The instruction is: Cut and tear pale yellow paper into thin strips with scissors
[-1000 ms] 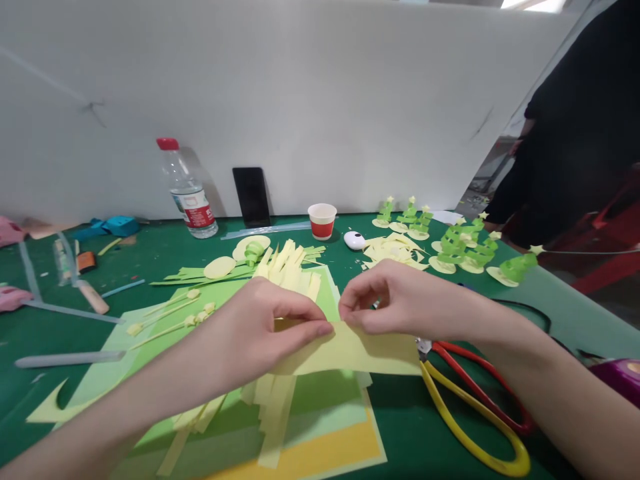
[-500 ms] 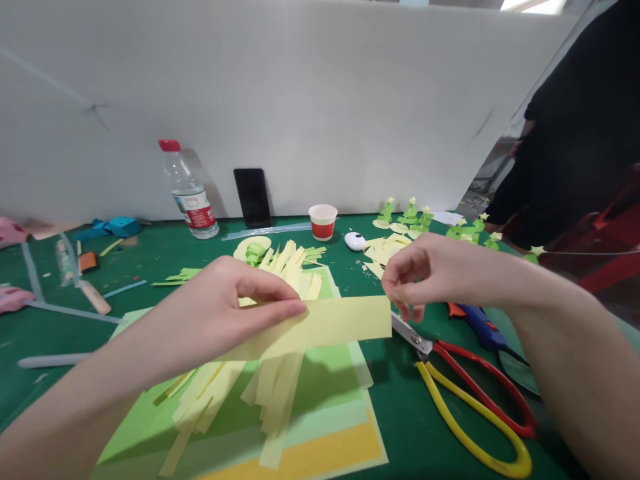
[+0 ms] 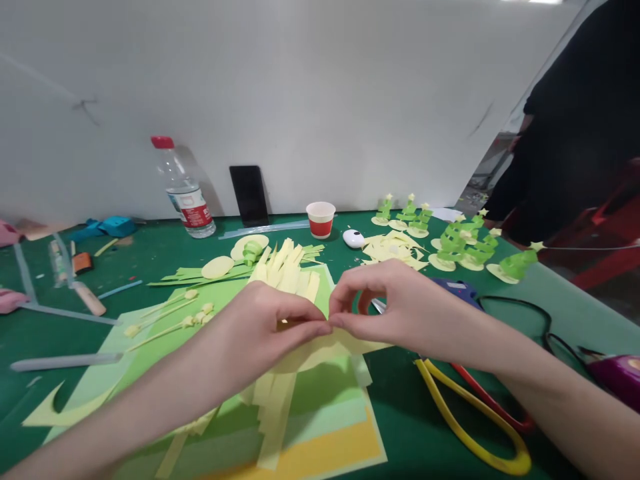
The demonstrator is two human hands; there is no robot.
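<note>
My left hand (image 3: 260, 333) and my right hand (image 3: 395, 307) meet fingertip to fingertip over the middle of the green table (image 3: 150, 257). Both pinch the same pale yellow paper strip (image 3: 325, 350), which bows downward between and below them. Under the hands lies a pile of cut yellow strips (image 3: 285, 273) on a stack of green and yellow paper sheets (image 3: 320, 427). Scissors with red and yellow handles (image 3: 470, 413) lie just right of the sheets, partly hidden by my right wrist.
At the back stand a water bottle (image 3: 183, 190), a black phone (image 3: 249, 195) and a red paper cup (image 3: 321, 219). Small green paper trees (image 3: 463, 243) sit at the right. A blue glue gun (image 3: 457, 289), glue sticks (image 3: 65, 361) and a person in black (image 3: 575, 133) are nearby.
My right hand, apart from the strip's right end half a second ago, has come back left and lower to pinch the strip beside my left hand. The strip now sags instead of lying flat.
</note>
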